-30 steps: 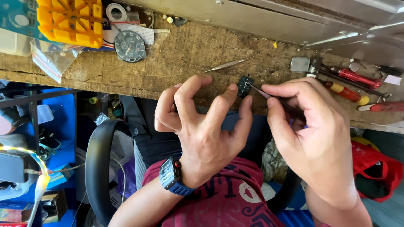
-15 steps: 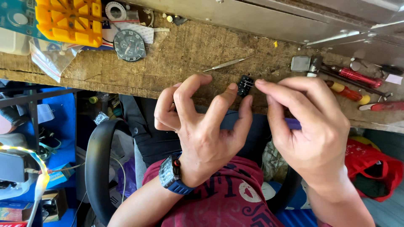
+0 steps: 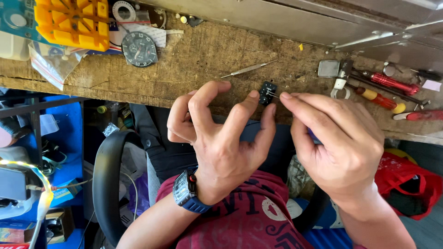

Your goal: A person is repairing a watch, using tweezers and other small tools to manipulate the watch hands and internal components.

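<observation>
Small black part [image 3: 267, 92] sits pinched in our left hand [image 3: 221, 138] fingertips, while our right hand [image 3: 339, 152] grips a thin tool [image 3: 273, 95] touching it above the wooden bench [image 3: 207, 60].

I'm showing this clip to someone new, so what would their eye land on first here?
Probably the two hands at centre: the left hand pinches a small black part while the right hand brings a thin metal tool tip to it. Next, the bright orange plastic holder at the top left of the worn wooden bench, with a dark watch face beside it and red-handled screwdrivers at right.
</observation>
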